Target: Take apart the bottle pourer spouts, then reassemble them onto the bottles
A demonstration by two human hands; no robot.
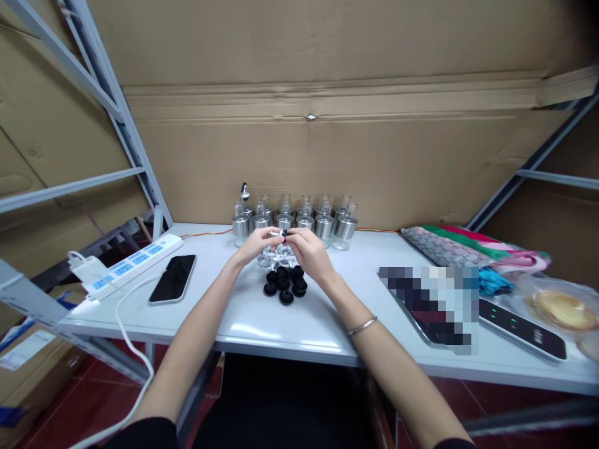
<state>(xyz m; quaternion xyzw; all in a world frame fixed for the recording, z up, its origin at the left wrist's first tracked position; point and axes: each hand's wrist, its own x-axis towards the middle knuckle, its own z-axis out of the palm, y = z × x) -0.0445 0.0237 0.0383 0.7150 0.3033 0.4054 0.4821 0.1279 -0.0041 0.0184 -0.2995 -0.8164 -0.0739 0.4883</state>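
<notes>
at the centre of the frame, fingers (276,236) of the left hand (256,244) and right hand (306,248) pinch together on a small black cap (283,234), held just above a cluster of black caps (285,284) and silver parts (276,254) on the white table (262,321). behind stand rows of glass bottles (294,219). a phone (173,279) and power strip (128,265) lie left of centre.

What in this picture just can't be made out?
- Small part pinched between left hand and right hand: too small, fingers cover it.
- Item beside the scale: pixelated patch hides it.
- Silver pieces under the hands: partly covered.
- Phone screen: dark.
</notes>
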